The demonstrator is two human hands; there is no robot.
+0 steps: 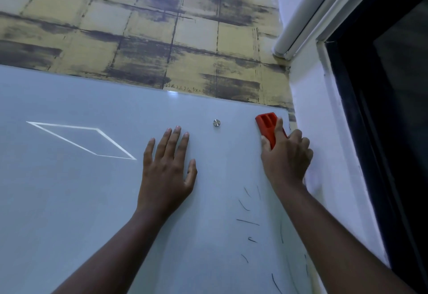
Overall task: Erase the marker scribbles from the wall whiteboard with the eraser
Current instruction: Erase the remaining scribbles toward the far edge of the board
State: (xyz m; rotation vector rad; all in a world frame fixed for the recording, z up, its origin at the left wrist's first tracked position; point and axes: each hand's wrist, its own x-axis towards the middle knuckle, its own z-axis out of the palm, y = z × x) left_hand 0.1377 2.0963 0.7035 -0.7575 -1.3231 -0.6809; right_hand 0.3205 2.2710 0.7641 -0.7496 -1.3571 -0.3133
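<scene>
Eraser (266, 127) in right hand (286, 157)

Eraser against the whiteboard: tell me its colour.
Orange-red, seen in the head view: the eraser is gripped by the right hand.

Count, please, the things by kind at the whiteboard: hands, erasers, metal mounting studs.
Hands: 2, the left hand flat on the whiteboard, the right hand gripping the eraser
Erasers: 1, the red eraser
Metal mounting studs: 1, the round stud
Total: 4
</scene>
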